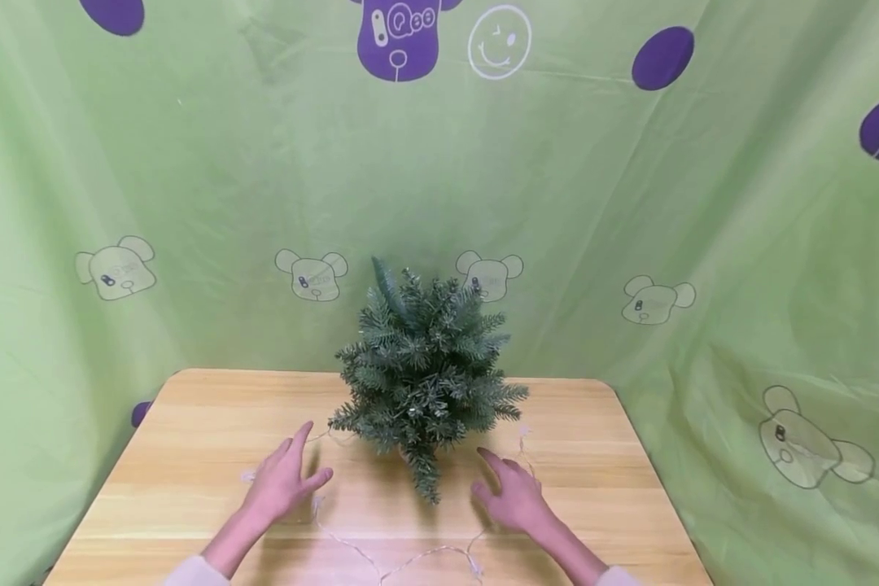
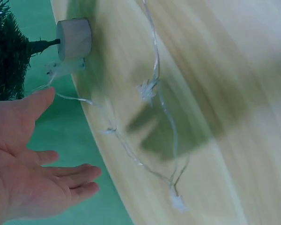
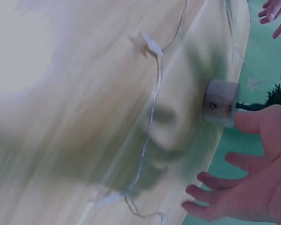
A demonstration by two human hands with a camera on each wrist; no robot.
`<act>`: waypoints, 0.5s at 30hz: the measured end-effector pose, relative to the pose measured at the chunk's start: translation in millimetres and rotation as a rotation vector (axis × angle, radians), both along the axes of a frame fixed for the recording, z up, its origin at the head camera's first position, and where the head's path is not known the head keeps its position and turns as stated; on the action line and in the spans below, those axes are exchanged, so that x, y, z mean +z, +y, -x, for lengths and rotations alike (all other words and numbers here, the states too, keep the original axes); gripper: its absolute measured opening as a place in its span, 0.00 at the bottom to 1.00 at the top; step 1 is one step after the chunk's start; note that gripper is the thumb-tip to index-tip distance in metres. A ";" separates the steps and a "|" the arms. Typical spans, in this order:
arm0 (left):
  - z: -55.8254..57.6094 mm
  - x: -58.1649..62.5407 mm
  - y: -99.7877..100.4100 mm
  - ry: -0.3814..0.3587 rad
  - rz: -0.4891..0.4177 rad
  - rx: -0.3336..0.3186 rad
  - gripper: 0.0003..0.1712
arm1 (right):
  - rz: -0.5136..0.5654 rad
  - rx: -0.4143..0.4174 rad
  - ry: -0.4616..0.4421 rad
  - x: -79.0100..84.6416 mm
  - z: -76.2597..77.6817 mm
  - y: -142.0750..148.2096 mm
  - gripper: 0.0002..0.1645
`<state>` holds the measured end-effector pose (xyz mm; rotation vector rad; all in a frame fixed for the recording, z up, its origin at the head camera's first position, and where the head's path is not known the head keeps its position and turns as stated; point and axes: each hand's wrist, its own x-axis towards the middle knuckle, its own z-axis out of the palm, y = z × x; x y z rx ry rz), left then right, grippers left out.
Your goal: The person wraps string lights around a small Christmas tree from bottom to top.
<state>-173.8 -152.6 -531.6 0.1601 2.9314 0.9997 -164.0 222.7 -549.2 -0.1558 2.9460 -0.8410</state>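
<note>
A small artificial Christmas tree (image 1: 428, 366) stands upright near the table's back edge. Its round wooden base (image 3: 221, 103) shows in both wrist views but is hidden by branches in the head view. Around the tree's front lies a clear string of star lights (image 1: 425, 553); one star (image 2: 147, 89) is plain in the left wrist view. My left hand (image 1: 282, 480) hovers to the tree's left, fingers spread and holding nothing. On the other side my right hand (image 1: 516, 492) also has its fingers apart, with nothing held. Both hands stand clear of the branches.
The wooden table (image 1: 190, 439) has rounded back corners. Close behind it hangs a green cloth (image 1: 212, 163) printed with mouse heads and purple shapes, which also encloses both sides. A transparent piece (image 2: 65, 68) sits beside the tree base in the left wrist view.
</note>
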 end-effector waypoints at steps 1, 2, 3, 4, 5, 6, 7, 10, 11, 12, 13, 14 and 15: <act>-0.6 -1.1 0.4 -0.016 -0.019 0.003 0.54 | 0.028 0.004 -0.023 -2.3 0.2 -1.1 0.36; -1.0 -2.4 0.6 -0.030 -0.042 0.008 0.55 | 0.053 0.008 -0.043 -4.1 0.4 -2.0 0.36; -1.0 -3.7 0.6 -0.049 -0.071 0.016 0.55 | 0.077 0.013 -0.057 -5.8 0.6 -3.0 0.37; -1.0 -5.3 0.5 -0.063 -0.101 0.023 0.55 | 0.100 0.019 -0.065 -6.9 0.7 -3.9 0.36; -0.5 -6.9 0.4 -0.075 -0.133 0.031 0.55 | 0.122 0.030 -0.071 -7.8 0.8 -4.8 0.36; -0.5 -8.4 0.2 -0.085 -0.160 0.040 0.54 | 0.140 0.044 -0.074 -8.6 1.0 -5.7 0.36; -0.5 -10.2 0.0 -0.086 -0.178 0.048 0.53 | 0.165 0.059 -0.078 -9.2 1.0 -6.8 0.36; -1.0 -16.1 0.1 -0.097 -0.233 0.064 0.51 | 0.246 0.107 -0.109 -9.7 1.1 -10.9 0.37; -1.3 -18.1 0.5 -0.098 -0.247 0.067 0.50 | 0.275 0.122 -0.126 -10.0 1.2 -12.4 0.37; -2.2 -19.7 0.9 -0.095 -0.261 0.070 0.50 | 0.303 0.132 -0.144 -10.0 1.0 -13.8 0.38; -2.8 -21.8 1.5 -0.096 -0.278 0.076 0.49 | 0.335 0.138 -0.165 -9.9 0.6 -15.3 0.38; -3.4 -23.7 2.0 -0.098 -0.295 0.081 0.49 | 0.360 0.142 -0.183 -10.0 0.1 -16.6 0.38; -3.8 -25.6 2.4 -0.100 -0.313 0.087 0.49 | 0.385 0.146 -0.203 -10.3 -0.6 -18.0 0.38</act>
